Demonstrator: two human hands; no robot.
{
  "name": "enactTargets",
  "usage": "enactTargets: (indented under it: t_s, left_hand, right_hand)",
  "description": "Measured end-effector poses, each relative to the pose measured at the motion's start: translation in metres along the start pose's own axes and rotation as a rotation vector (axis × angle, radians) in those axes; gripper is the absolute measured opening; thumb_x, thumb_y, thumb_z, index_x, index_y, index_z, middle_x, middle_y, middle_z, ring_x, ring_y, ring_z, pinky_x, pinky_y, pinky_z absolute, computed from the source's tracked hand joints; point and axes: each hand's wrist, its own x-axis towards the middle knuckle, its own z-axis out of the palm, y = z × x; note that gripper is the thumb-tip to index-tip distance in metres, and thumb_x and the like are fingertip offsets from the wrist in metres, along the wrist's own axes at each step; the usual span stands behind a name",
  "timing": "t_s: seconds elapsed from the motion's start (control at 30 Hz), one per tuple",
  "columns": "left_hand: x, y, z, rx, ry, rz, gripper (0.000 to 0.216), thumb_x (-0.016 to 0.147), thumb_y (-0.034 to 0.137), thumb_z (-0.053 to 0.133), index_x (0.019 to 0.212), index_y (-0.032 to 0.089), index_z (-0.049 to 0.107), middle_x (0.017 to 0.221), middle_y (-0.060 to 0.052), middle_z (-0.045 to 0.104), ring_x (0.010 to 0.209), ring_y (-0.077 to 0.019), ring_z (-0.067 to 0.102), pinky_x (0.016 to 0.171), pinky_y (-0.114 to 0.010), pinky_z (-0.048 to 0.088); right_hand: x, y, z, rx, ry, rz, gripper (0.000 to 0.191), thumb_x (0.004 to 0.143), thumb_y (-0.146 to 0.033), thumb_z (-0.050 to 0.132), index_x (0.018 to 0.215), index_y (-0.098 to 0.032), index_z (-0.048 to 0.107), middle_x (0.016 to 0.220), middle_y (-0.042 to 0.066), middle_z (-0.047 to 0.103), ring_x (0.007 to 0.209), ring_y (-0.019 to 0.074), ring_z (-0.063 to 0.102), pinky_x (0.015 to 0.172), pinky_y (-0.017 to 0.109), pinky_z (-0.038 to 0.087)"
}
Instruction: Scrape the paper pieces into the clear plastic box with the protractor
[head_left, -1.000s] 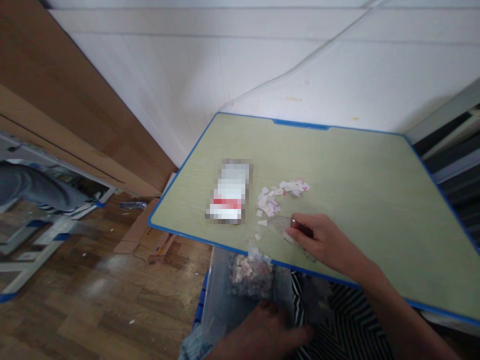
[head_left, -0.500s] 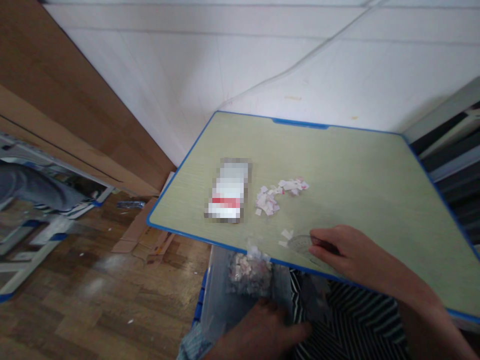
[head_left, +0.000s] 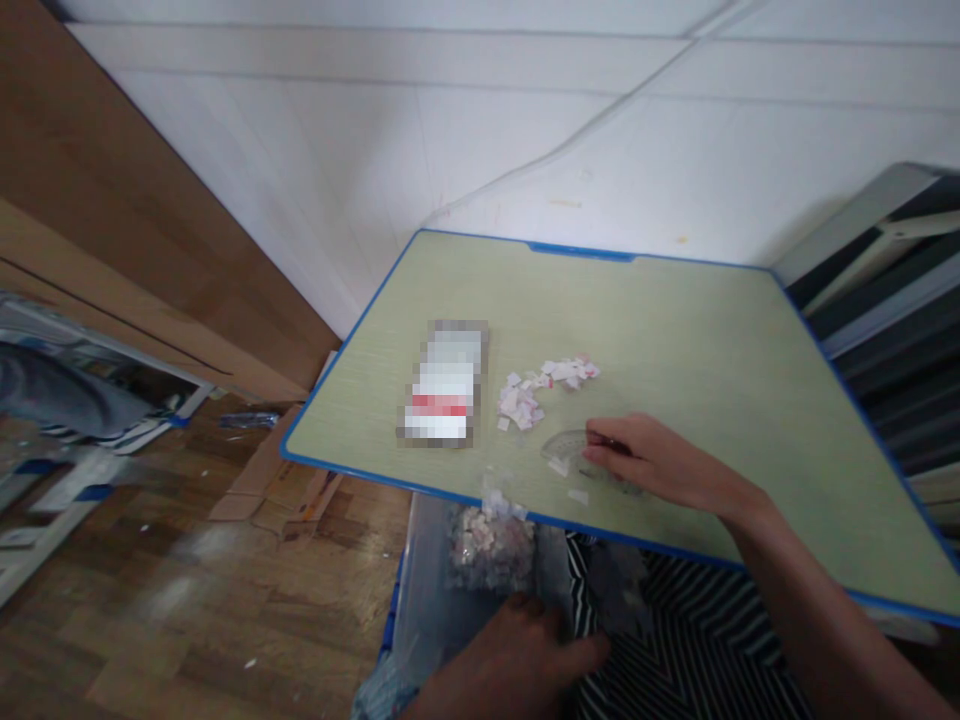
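My right hand (head_left: 637, 460) is over the table's near part, its thumb and fingers pinched on a clear plastic protractor (head_left: 562, 443). The protractor's curved edge points left, and a few white paper scraps (head_left: 577, 496) lie under and beside it. Left of it, small white and pink paper pieces (head_left: 520, 402) form a loose heap, with a second heap (head_left: 571, 372) just behind. Low in the view, my left hand (head_left: 517, 650) hangs over the translucent plastic bin (head_left: 424, 590), thumb spread away from the bent fingers. Nothing shows in it; its fingertips are partly hidden.
A pixelated white rectangle with a red band (head_left: 442, 380) lies on the blue-edged table (head_left: 675, 320). Clear film (head_left: 499, 500) hangs at the front edge, above a bag of paper bits (head_left: 491, 548) in the bin. Flattened cardboard (head_left: 262, 480) is on the floor.
My right hand has moved the protractor forward and left across the table, toward the paper heaps. The left hand stays about where it was. The view has shifted slightly.
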Motion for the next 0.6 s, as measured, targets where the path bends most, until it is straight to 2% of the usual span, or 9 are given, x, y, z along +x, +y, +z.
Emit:
enactTargets:
  t_s: [0.1,0.37,0.5,0.6]
  left_hand:
    - [-0.001,0.001,0.000,-0.018,-0.004,-0.013,0.044,0.092,0.016,0.057,0.132,0.028,0.044,0.105,-0.007,0.060,0.097,-0.0257,0.058,0.078,-0.032,0.045]
    - [0.001,-0.002,0.001,-0.074,-0.033,0.030,0.047,0.090,0.014,0.056,0.134,0.026,0.045,0.107,-0.010,0.059,0.101,-0.0277,0.057,0.083,-0.037,0.046]
    - [0.002,-0.002,0.002,-0.051,-0.022,-0.011,0.051,0.087,0.012,0.058,0.134,0.027,0.045,0.107,-0.010,0.061,0.098,-0.0279,0.059,0.080,-0.036,0.048]
    - [0.002,-0.001,0.002,-0.046,-0.014,-0.021,0.050,0.087,0.011,0.057,0.133,0.026,0.046,0.107,-0.009,0.061,0.099,-0.0280,0.059,0.082,-0.037,0.047]
  right_hand:
    - [-0.009,0.003,0.001,0.019,-0.005,0.046,0.032,0.089,-0.034,0.041,0.060,-0.020,0.039,0.054,-0.003,0.042,0.052,0.0115,0.043,0.052,0.025,0.025]
    - [-0.064,0.020,-0.003,0.120,-0.071,0.192,0.036,0.088,-0.041,0.042,0.058,-0.020,0.044,0.056,0.000,0.048,0.055,0.0148,0.047,0.051,0.027,0.028]
    - [-0.058,0.008,0.004,0.196,-0.022,0.148,0.038,0.091,-0.042,0.041,0.062,-0.019,0.047,0.059,-0.001,0.050,0.058,0.0142,0.049,0.053,0.027,0.031]
    - [-0.048,0.001,0.011,0.149,-0.029,0.118,0.034,0.091,-0.038,0.043,0.062,-0.019,0.046,0.059,-0.001,0.051,0.058,0.0130,0.048,0.053,0.026,0.029]
